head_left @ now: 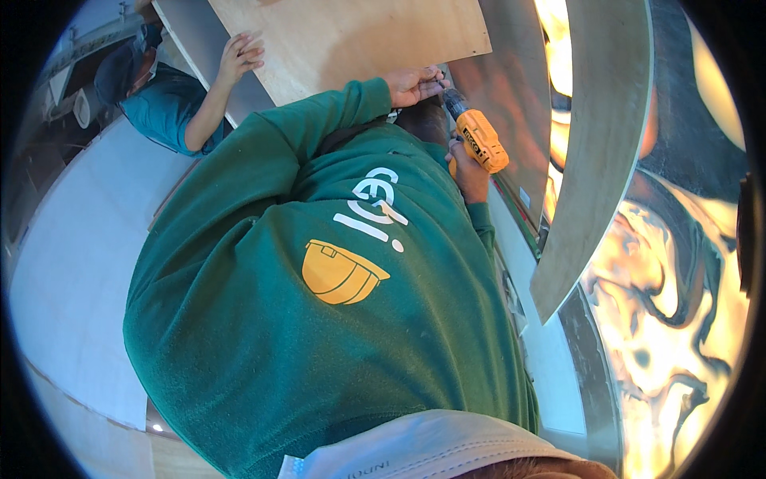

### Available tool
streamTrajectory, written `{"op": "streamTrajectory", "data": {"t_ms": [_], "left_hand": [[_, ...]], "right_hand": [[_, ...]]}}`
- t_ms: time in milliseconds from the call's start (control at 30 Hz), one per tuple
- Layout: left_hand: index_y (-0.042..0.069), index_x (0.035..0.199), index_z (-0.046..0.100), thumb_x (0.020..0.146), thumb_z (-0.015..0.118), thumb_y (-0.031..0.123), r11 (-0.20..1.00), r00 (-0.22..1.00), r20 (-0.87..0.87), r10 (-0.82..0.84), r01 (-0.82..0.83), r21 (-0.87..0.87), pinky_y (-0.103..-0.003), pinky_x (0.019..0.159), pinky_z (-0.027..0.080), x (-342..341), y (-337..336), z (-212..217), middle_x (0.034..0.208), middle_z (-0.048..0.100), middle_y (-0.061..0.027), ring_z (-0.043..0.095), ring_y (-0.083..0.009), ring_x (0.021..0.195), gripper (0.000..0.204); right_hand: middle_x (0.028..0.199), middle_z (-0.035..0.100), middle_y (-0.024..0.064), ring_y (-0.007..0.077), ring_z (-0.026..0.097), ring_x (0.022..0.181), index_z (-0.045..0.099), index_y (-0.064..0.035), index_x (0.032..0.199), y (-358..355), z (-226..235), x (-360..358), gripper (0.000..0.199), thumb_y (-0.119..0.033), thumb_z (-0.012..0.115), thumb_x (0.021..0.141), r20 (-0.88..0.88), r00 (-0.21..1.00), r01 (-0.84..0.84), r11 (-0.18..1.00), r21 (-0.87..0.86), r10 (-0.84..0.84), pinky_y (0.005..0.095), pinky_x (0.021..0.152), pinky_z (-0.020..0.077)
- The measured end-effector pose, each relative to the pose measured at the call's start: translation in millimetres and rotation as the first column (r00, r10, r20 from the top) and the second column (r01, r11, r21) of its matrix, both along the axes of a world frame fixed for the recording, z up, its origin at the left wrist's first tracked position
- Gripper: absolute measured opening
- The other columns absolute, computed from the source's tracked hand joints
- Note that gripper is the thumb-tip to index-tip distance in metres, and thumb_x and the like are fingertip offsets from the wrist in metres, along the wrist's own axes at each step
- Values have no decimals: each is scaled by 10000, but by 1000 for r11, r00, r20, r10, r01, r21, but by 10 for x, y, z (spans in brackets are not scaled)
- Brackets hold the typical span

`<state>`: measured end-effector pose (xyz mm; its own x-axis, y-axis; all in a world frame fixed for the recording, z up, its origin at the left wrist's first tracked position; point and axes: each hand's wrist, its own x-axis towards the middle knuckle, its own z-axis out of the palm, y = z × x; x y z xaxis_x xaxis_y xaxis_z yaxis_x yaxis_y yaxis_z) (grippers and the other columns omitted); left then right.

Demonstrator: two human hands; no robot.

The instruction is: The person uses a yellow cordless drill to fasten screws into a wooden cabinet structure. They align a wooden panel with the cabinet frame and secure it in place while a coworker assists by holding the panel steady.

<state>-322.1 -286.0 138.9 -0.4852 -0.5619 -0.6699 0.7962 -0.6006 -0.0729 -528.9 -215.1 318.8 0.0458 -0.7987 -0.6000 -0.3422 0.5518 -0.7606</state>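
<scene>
Orange drill [479, 141] in right grip [469, 172]; left grip [412, 85] steadies its tip.

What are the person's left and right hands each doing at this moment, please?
Left hand: closed at the drill's tip, against the plywood panel.
Right hand: closed, gripping the orange drill.

pale plywood panel [351, 36], co-worker's hand [242, 54] flat against its edge

A workshop interior with marbled panels and pale boards

A glossy wall panel [678, 319] swirls in orange, cream and black on the right (it glows brightly), a curved grey strip [594, 160] arcs across it, and a pale flat surface [72, 271] fills the left side.
</scene>
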Motion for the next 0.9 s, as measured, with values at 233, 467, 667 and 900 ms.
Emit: {"op": "streamTrajectory", "data": {"t_ms": [233, 467, 667, 900], "left_hand": [[16, 1118, 640, 1098, 591, 163, 995, 990, 117, 83, -89, 52, -340, 950, 660, -128, 81, 84, 1048, 703, -87, 746, -266, 1070, 157], [27, 1110, 647, 1098, 605, 194, 967, 971, 120, 208, -223, 122, -281, 892, 658, -247, 323, 22, 1041, 709, -79, 749, -226, 1052, 173], [46, 1124, 657, 1122, 561, 228, 919, 946, 98, 310, -324, 224, -286, 919, 633, -214, 424, 219, 1063, 722, -47, 742, -212, 1084, 206], [-24, 1230, 580, 1148, 448, 137, 825, 866, 104, 489, -498, 267, -426, 1089, 582, -287, 342, 35, 1193, 653, -129, 698, -330, 1164, 224]], "right_hand": [[956, 742, 79, 175, 719, 819, 703, -5, 1184, -36, -119, -203, 323, -226, 748, 954, -136, 978, -147, 986, 74, 156, 350, 789, 574], [1088, 768, 106, 238, 744, 979, 709, 4, 1200, -231, 127, -70, 345, -225, 764, 947, -288, 847, -498, 856, -140, 446, 401, 910, 569], [1140, 778, 151, 294, 742, 1052, 729, -24, 1195, -353, -9, -156, 324, -251, 739, 964, -207, 861, -446, 886, 128, 464, 417, 916, 567], [1038, 771, 213, 379, 752, 929, 735, 15, 1117, -882, 247, 315, 336, -225, 785, 887, -334, 652, -736, 674, -63, 681, 453, 826, 585]]}}
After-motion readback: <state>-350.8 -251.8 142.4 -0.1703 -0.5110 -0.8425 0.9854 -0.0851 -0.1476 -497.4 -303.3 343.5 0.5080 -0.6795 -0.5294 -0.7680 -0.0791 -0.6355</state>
